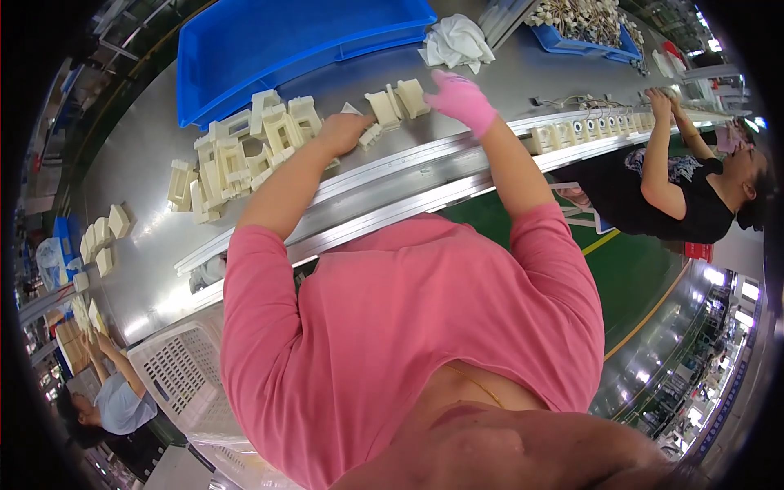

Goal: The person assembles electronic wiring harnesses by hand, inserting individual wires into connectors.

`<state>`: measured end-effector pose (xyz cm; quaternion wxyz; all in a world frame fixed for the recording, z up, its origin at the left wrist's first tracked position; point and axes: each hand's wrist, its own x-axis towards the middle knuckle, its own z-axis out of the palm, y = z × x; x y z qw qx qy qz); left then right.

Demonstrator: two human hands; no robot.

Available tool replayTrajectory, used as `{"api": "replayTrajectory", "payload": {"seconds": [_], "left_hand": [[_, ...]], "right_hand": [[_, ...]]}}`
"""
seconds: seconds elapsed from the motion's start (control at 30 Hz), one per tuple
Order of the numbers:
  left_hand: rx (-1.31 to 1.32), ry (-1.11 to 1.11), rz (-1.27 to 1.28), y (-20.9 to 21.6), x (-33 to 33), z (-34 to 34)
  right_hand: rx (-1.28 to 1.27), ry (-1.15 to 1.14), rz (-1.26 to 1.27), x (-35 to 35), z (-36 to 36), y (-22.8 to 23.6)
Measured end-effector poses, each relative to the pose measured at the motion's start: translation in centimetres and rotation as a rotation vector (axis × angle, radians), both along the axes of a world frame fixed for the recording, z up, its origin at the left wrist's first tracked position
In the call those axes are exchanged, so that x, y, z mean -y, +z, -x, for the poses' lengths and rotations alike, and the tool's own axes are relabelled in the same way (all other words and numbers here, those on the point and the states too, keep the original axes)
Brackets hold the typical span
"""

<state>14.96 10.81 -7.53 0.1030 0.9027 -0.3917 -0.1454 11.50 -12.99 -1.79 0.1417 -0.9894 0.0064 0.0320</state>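
My bare left hand [346, 132] is closed around the edge of a small cream plastic part [370, 137] on the metal bench; its fingertips are partly hidden. My right hand [462, 100], in a pink glove, is at the right end of a short row of parts, its thumb and fingers apart. The tip of the thumb is close to a cream plastic housing [412, 97]; whether they touch I cannot tell. Another cream housing [381, 109] stands between my hands. Left of my left arm, a pile of cream plastic frames [233, 155] covers the bench.
A large blue bin [302, 61] stands behind the parts, with crumpled white cloth [457, 42] beside it. Metal rails [408, 167] run along the bench's near edge. Co-workers sit at right [694, 180] and lower left [122, 400]. A blue tray [584, 45] holds wired parts.
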Motion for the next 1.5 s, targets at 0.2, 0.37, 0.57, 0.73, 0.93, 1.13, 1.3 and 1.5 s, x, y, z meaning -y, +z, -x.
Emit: {"api": "replayTrajectory", "payload": {"seconds": [0.2, 0.37, 0.57, 0.73, 0.93, 1.13, 1.3, 1.5], "left_hand": [[0.241, -0.274, -0.051, -0.7, -0.8, -0.3], [0.410, -0.170, 0.301, 4.2, -1.5, 0.2], [-0.017, 0.717, 1.089, 7.3, -2.3, 0.8], [-0.406, 0.947, 1.283, 7.2, -0.4, 2.5], [-0.730, 0.915, 1.255, 5.3, 0.7, 3.5], [-0.800, 0.816, 1.329, 6.6, 2.0, 5.7], [-0.701, 0.616, 1.347, 5.2, 1.7, 5.9], [-0.760, 0.510, 1.432, 5.3, 1.7, 5.6]], "right_hand": [[-0.249, 0.003, 0.164, -2.9, -3.6, -4.3], [-0.248, 0.005, 0.241, -3.9, -2.9, -3.4], [-0.095, -0.089, 0.079, -2.9, -2.9, -3.7], [-0.339, 0.125, -1.041, -2.1, -0.9, 1.2], [-0.433, 0.216, -1.117, -4.9, 3.6, 5.7], [-0.171, 0.010, -1.091, -7.2, 4.1, 3.2], [0.632, 0.179, -0.582, -10.2, 5.1, 1.6], [0.552, 0.253, -0.662, -9.5, 5.5, 2.7]]}}
